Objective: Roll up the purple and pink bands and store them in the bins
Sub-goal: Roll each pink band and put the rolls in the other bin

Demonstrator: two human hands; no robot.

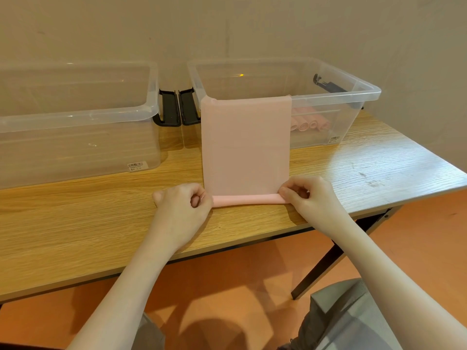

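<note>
Beyond your left hand (pixel 180 205) and off to its left stands a clear plastic bin (pixel 75 117) on the wooden table (pixel 88 223); that hand's fingers are curled around the left end of the pink band (pixel 246 145). From your hands the band runs flat away across the table and up over the near rim of the right clear bin (pixel 336 97), where rolled pink bands (pixel 307 123) lie. Your right hand (pixel 307 195) pinches the right end of the band's rolled near edge.
</note>
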